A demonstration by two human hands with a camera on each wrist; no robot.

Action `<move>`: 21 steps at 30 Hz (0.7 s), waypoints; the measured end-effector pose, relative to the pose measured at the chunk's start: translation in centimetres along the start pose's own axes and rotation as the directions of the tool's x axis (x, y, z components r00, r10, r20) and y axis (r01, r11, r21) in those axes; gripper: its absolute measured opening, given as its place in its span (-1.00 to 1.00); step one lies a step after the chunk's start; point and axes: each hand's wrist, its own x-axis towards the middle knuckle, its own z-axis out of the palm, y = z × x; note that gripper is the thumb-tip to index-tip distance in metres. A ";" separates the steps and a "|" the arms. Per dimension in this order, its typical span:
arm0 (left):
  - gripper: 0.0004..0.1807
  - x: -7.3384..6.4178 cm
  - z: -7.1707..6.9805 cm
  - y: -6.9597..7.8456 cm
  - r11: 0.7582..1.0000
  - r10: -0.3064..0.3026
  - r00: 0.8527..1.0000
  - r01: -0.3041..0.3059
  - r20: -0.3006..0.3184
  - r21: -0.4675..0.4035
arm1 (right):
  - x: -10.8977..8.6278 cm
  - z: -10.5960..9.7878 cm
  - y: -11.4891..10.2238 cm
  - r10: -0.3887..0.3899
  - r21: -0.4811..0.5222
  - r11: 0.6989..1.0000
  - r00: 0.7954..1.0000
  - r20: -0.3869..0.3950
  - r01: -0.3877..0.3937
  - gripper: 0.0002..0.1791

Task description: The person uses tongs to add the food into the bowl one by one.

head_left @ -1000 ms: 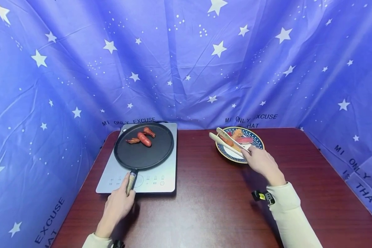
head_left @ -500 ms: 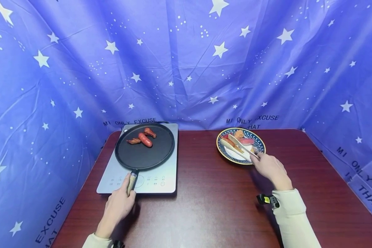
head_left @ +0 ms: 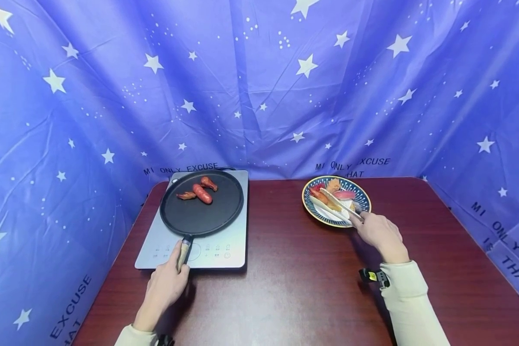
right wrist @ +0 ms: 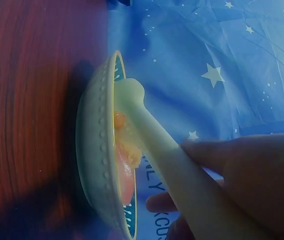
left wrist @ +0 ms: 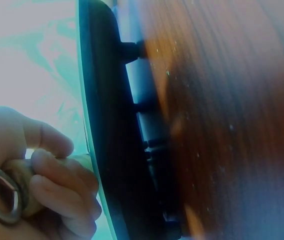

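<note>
My left hand grips the wooden handle of a round black frying pan. Curled fingers and the handle's metal ring show in the left wrist view. Lying in the pan are a sausage, a chicken wing and a drumstick. My right hand holds pale tongs, whose tips reach inside a blue-patterned dish. An orange-brown food piece sits between the tong arms. A pink slice and a golden fried piece lie behind it.
Beneath the pan is a silver induction cooker with touch controls along its front. Both cooker and dish stand on a dark red wooden table. A blue star-print curtain encloses the back and sides.
The tongs have swung down from above the dish to among the food, around the orange-brown piece. My right hand has shifted slightly right and nearer; the left stays on the handle.
</note>
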 end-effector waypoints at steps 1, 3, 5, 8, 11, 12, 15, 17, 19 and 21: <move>-0.27 0.0 0.0 0.0 1.000 -0.001 1.000 0.001 0.000 -0.001 | 0.0 0.0 0.0 -0.001 -0.008 1.000 1.000 -0.001 0.001 -0.30; -0.27 0.0 0.0 0.0 1.000 -0.001 1.000 0.001 0.000 -0.002 | 0.0 0.0 0.0 -0.010 -0.028 1.000 1.000 0.000 0.010 -0.33; -0.26 0.0 0.0 0.0 1.000 0.000 1.000 0.000 0.002 -0.003 | 0.0 0.1 0.1 -0.026 -0.042 0.999 1.000 -0.008 0.026 -0.40; -0.26 0.0 0.0 0.0 1.000 0.000 1.000 0.000 0.003 -0.003 | 0.0 0.1 0.2 -0.051 -0.061 0.997 0.998 -0.028 0.050 -0.48; -0.26 -0.1 0.0 0.0 1.000 -0.001 1.000 0.001 0.003 -0.003 | -0.1 0.0 0.2 -0.065 -0.078 0.995 0.997 -0.040 0.062 -0.48; -0.27 -0.1 0.0 0.0 1.000 -0.003 1.000 0.003 0.003 -0.003 | -0.1 0.0 0.2 -0.069 -0.085 0.994 0.997 -0.041 0.065 -0.48; -0.26 -0.1 0.0 0.0 1.000 -0.007 1.000 0.007 0.006 0.000 | -0.1 -0.1 0.1 -0.082 -0.095 0.992 0.996 -0.038 0.078 -0.48; -0.26 -0.1 0.0 0.0 1.000 -0.009 1.000 0.008 0.008 0.001 | -0.2 -0.2 0.1 -0.094 -0.093 0.992 0.995 -0.043 0.090 -0.50; -0.26 -0.1 -0.1 -0.1 1.000 -0.008 1.000 0.008 0.009 0.001 | -0.2 -0.3 0.0 -0.108 -0.084 0.991 0.993 -0.052 0.104 -0.52; -0.26 0.0 0.0 -0.1 1.000 -0.004 1.000 0.004 0.007 -0.001 | -0.2 -0.4 0.0 -0.116 -0.075 0.991 0.991 -0.061 0.112 -0.52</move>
